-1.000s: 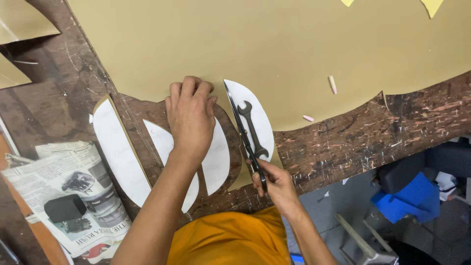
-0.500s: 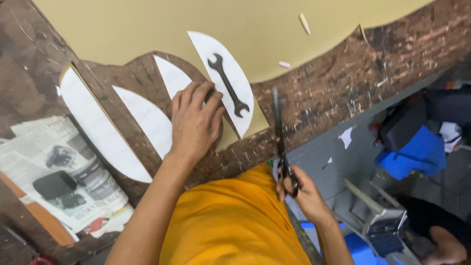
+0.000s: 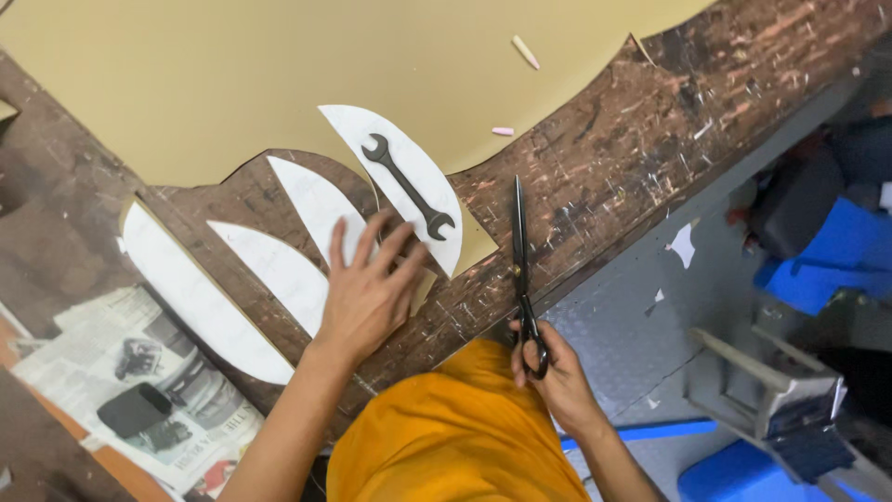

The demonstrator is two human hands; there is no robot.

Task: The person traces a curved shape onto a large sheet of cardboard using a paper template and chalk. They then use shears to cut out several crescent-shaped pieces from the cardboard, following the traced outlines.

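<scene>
- My left hand (image 3: pixel 367 293) lies flat, palm down, fingers spread and released, on the worn table (image 3: pixel 613 158).
- Its fingertips (image 3: pixel 383 223) rest on a white half-moon template (image 3: pixel 321 209) and on the lower edge of the next one (image 3: pixel 400 177), which carries a dark spanner (image 3: pixel 406 186) (lying on top as a weight, tilted).
- My left forearm runs up from the bottom edge, slanting to the right, wrist straight.
- My right hand (image 3: pixel 557 372) is clenched around the handles of the scissors (image 3: pixel 522 270), fingers through the loops.
- The blades are closed and point away from me, lying just above or on the table (I cannot tell which), beside the spanner's template but not touching it.
- My right wrist sits off the table edge, above my orange shirt (image 3: pixel 455 437).
- A big tan sheet (image 3: pixel 279 65) covers the far table; its cut corner lies under the templates.
- Two more white shapes (image 3: pixel 269 270) (image 3: pixel 195 297) lie left of my hand, apart from each other.
- A folded newspaper (image 3: pixel 139 372) with a black block (image 3: pixel 135 409) on it sits at the near left.
- Two small chalk bits (image 3: pixel 525 51) (image 3: pixel 502 131) lie on the sheet.
</scene>
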